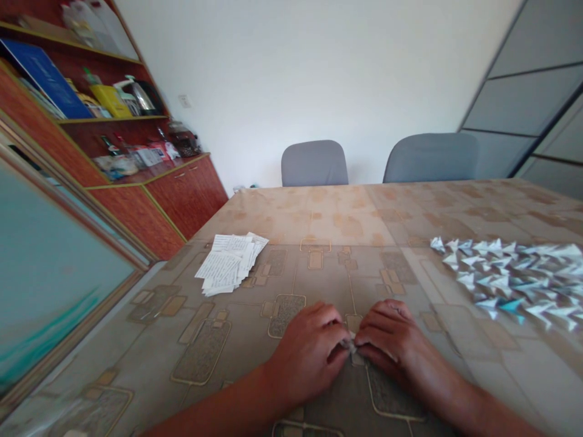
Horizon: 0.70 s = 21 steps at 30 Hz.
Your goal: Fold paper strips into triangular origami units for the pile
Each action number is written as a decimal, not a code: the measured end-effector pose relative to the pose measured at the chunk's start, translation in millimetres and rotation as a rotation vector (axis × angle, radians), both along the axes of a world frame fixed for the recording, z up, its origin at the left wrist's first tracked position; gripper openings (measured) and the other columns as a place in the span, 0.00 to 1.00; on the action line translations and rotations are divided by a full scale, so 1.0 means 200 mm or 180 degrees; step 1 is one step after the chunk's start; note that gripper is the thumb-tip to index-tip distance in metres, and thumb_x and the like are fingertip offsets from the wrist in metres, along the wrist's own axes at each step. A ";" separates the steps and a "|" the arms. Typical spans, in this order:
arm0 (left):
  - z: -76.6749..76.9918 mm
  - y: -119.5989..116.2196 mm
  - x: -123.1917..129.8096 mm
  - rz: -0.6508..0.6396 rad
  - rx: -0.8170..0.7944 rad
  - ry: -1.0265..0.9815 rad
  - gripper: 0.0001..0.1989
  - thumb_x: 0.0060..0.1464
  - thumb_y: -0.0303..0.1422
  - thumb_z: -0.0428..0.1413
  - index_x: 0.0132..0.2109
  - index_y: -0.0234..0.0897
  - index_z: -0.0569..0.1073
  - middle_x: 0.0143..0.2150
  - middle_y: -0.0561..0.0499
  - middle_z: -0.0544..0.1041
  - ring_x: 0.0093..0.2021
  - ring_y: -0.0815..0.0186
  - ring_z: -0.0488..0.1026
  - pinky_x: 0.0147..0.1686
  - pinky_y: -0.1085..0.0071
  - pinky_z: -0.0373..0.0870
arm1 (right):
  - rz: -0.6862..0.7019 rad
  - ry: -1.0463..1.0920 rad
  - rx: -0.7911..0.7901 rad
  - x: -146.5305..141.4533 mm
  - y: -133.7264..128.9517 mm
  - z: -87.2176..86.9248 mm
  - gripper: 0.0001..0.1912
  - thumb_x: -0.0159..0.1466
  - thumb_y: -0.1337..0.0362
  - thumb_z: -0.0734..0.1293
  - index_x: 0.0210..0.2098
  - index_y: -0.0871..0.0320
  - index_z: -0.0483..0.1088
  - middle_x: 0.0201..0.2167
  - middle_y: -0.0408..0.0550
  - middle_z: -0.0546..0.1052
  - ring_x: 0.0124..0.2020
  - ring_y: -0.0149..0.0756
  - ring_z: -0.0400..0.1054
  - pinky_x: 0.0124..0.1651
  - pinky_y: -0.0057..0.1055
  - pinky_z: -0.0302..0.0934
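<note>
My left hand (310, 352) and my right hand (392, 340) meet low on the table (346, 224), fingertips pinched together on a small folded piece of paper (350, 346). Most of that paper is hidden under my fingers. To the left lies a fanned stack of printed paper slips (230, 262). On the right is a spread of several small folded paper triangles (514, 279), white with bits of blue.
Two grey chairs (314, 162) (430, 156) stand at the table's far edge. A red-brown cabinet (182, 194) with cluttered shelves lines the left wall. A framed teal panel (50, 267) leans at the near left. Grey wall panels (537, 91) rise at the right.
</note>
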<state>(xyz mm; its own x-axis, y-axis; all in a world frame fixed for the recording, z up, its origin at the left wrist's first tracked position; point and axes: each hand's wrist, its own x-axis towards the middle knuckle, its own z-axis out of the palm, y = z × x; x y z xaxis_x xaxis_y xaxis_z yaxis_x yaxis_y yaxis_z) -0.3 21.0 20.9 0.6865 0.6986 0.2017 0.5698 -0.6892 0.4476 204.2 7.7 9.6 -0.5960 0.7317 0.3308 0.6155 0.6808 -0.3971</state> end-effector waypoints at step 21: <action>-0.06 -0.04 0.04 0.0338 0.0067 -0.0143 0.02 0.55 0.30 0.58 0.34 0.37 0.72 0.35 0.52 0.73 0.38 0.63 0.67 0.38 0.67 0.58 | -0.0123 0.0185 -0.0270 0.02 0.03 -0.02 0.07 0.62 0.71 0.69 0.30 0.53 0.72 0.28 0.40 0.75 0.35 0.36 0.67 0.43 0.36 0.51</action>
